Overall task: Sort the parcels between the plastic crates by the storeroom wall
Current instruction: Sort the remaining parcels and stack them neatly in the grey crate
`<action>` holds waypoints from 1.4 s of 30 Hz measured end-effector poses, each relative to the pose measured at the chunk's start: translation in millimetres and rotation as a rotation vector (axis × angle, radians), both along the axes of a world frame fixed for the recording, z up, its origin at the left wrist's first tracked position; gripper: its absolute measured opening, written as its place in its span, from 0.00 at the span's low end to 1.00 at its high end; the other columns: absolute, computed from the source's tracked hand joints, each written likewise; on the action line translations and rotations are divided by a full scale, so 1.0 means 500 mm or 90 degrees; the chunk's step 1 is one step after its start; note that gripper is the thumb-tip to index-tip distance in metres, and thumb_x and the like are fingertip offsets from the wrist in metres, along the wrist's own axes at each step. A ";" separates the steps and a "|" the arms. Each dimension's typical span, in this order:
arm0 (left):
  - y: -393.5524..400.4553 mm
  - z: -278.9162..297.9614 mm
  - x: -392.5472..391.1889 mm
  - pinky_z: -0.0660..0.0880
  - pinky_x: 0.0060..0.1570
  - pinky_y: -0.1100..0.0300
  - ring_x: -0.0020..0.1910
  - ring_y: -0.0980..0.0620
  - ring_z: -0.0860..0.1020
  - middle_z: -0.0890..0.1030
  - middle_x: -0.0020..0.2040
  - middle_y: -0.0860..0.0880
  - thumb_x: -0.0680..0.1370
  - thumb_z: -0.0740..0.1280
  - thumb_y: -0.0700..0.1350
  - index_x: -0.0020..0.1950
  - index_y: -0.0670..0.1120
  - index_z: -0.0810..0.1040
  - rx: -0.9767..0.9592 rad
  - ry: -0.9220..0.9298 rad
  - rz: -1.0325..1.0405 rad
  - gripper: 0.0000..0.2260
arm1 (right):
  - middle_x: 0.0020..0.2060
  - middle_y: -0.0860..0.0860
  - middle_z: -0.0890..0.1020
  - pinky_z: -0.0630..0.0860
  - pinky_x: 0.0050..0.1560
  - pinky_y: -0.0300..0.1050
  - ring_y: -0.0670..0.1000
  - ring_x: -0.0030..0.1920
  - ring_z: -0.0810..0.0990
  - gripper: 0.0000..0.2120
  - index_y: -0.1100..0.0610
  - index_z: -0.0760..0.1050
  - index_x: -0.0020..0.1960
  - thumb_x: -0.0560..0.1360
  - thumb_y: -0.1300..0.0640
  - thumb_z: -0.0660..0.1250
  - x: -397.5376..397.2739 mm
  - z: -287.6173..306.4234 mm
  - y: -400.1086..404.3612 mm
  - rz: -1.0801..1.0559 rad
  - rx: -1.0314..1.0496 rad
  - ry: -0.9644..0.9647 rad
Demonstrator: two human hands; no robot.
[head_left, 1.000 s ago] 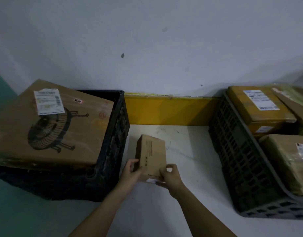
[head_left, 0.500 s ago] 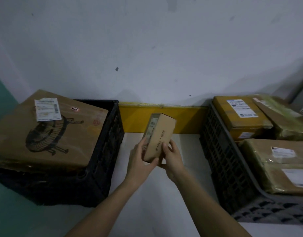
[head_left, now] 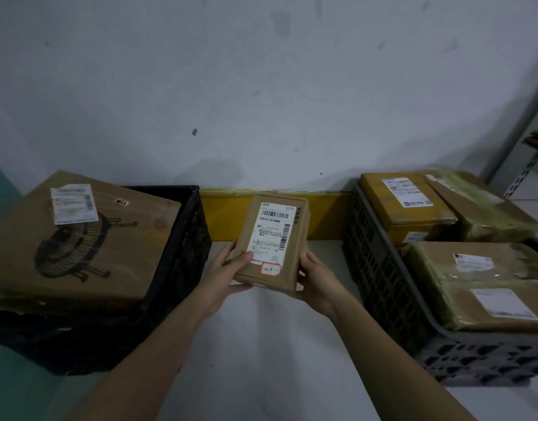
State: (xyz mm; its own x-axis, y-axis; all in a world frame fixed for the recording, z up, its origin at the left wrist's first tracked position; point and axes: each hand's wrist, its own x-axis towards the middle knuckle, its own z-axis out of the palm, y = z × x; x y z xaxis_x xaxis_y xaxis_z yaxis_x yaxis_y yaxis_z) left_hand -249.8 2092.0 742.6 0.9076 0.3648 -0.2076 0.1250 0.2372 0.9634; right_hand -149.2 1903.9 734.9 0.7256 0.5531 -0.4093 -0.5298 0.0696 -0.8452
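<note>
**Small parcel held up between the two crates**

Small parcel (head_left: pixel 272 243), a brown cardboard box, is held in the air between the two crates, in front of the yellow strip (head_left: pixel 225 214) at the foot of the wall. Its face with the white shipping label (head_left: pixel 272 232) is turned up toward the camera, and a small red-edged sticker (head_left: pixel 271 269) sits near its near edge. The left hand (head_left: pixel 225 278) grips the near left corner, with the thumb lying on the top face and the fingers under the box. The right hand (head_left: pixel 317 279) grips the near right edge, its fingers closed around the side. Both hands are closed on the parcel.

At the left stands a black crate (head_left: pixel 182 259). A large flat carton (head_left: pixel 79 238) with a printed drawing of a fan lies on top of it, tilted, and carries its own white label at the far left corner.

At the right stands a grey crate (head_left: pixel 380 281) with lattice walls. Inside it are several parcels: a yellow-taped box (head_left: pixel 404 205) at the far side, a plastic-wrapped parcel (head_left: pixel 486 208) just beside it at the right, and a bigger wrapped parcel (head_left: pixel 480 287) at the near side.

The white floor (head_left: pixel 270 360) between the crates is bare.
</note>
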 end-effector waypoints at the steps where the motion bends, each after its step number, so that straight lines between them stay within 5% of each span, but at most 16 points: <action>1: 0.005 0.002 0.002 0.81 0.52 0.45 0.57 0.48 0.81 0.82 0.61 0.49 0.70 0.75 0.51 0.72 0.54 0.71 0.010 -0.014 0.012 0.31 | 0.53 0.50 0.85 0.82 0.43 0.52 0.54 0.56 0.83 0.13 0.46 0.74 0.65 0.83 0.49 0.58 0.005 0.007 -0.001 -0.005 -0.014 -0.022; 10: 0.041 0.051 0.030 0.81 0.51 0.48 0.55 0.48 0.83 0.83 0.59 0.50 0.67 0.77 0.52 0.68 0.58 0.72 0.104 -0.091 -0.015 0.30 | 0.68 0.53 0.72 0.83 0.45 0.53 0.55 0.57 0.78 0.35 0.39 0.54 0.77 0.76 0.40 0.68 0.049 0.094 -0.003 -0.059 -0.085 -0.203; 16: 0.068 0.079 0.045 0.81 0.46 0.57 0.54 0.49 0.83 0.83 0.58 0.53 0.68 0.78 0.50 0.59 0.67 0.78 0.135 -0.095 -0.133 0.23 | 0.69 0.52 0.71 0.80 0.58 0.57 0.53 0.64 0.76 0.32 0.41 0.57 0.76 0.76 0.41 0.67 0.089 0.160 -0.026 -0.135 -0.165 -0.423; 20: 0.093 0.101 0.066 0.81 0.50 0.57 0.56 0.47 0.82 0.83 0.59 0.51 0.68 0.79 0.47 0.60 0.62 0.81 0.168 -0.097 -0.202 0.22 | 0.66 0.48 0.71 0.80 0.49 0.42 0.45 0.57 0.78 0.27 0.38 0.63 0.73 0.77 0.41 0.66 0.109 0.199 -0.061 -0.078 -0.221 -0.549; 24: 0.086 0.133 0.100 0.79 0.50 0.61 0.58 0.51 0.81 0.83 0.60 0.53 0.68 0.78 0.43 0.59 0.60 0.82 0.201 -0.089 -0.281 0.22 | 0.67 0.47 0.74 0.81 0.52 0.45 0.44 0.55 0.79 0.28 0.38 0.63 0.74 0.76 0.39 0.66 0.112 0.224 -0.085 -0.011 -0.287 -0.586; 29: 0.029 0.155 0.153 0.80 0.42 0.59 0.50 0.53 0.84 0.83 0.58 0.50 0.70 0.77 0.43 0.58 0.61 0.79 0.191 -0.115 -0.169 0.21 | 0.72 0.51 0.69 0.76 0.63 0.58 0.52 0.65 0.74 0.37 0.42 0.54 0.78 0.74 0.38 0.68 0.124 0.237 -0.128 -0.038 -0.268 -0.486; 31: -0.009 0.161 0.182 0.80 0.36 0.58 0.45 0.53 0.85 0.83 0.55 0.50 0.74 0.74 0.43 0.60 0.59 0.75 0.111 -0.124 -0.063 0.19 | 0.72 0.53 0.69 0.78 0.59 0.57 0.56 0.66 0.73 0.42 0.41 0.49 0.78 0.73 0.38 0.70 0.130 0.234 -0.142 -0.038 -0.245 -0.395; 34: -0.073 0.173 0.227 0.82 0.40 0.51 0.49 0.49 0.84 0.82 0.56 0.51 0.75 0.73 0.47 0.65 0.59 0.69 0.070 -0.133 0.004 0.21 | 0.70 0.52 0.69 0.82 0.48 0.50 0.57 0.65 0.74 0.46 0.40 0.44 0.78 0.72 0.39 0.72 0.138 0.225 -0.154 0.051 -0.237 -0.369; 38: -0.165 0.193 0.287 0.82 0.50 0.46 0.56 0.46 0.81 0.79 0.61 0.49 0.74 0.73 0.50 0.65 0.61 0.67 0.124 -0.128 0.009 0.23 | 0.67 0.47 0.70 0.83 0.51 0.51 0.52 0.62 0.76 0.37 0.42 0.51 0.75 0.76 0.45 0.70 0.167 0.218 -0.185 0.011 -0.212 -0.437; 42: -0.256 0.213 0.338 0.83 0.47 0.50 0.55 0.47 0.81 0.78 0.61 0.50 0.72 0.75 0.51 0.63 0.62 0.68 0.097 -0.137 -0.005 0.24 | 0.64 0.52 0.76 0.80 0.58 0.58 0.56 0.60 0.79 0.28 0.41 0.56 0.72 0.78 0.48 0.68 0.225 0.225 -0.262 -0.064 -0.113 -0.349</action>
State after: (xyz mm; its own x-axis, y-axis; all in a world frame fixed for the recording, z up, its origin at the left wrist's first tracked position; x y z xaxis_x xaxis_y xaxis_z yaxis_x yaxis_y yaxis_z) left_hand -81.0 1963.8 849.0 0.9280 0.3695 0.0471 -0.0852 0.0876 0.9925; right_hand -36.7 1773.0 847.6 0.9029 0.4280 -0.0385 -0.0093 -0.0703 -0.9975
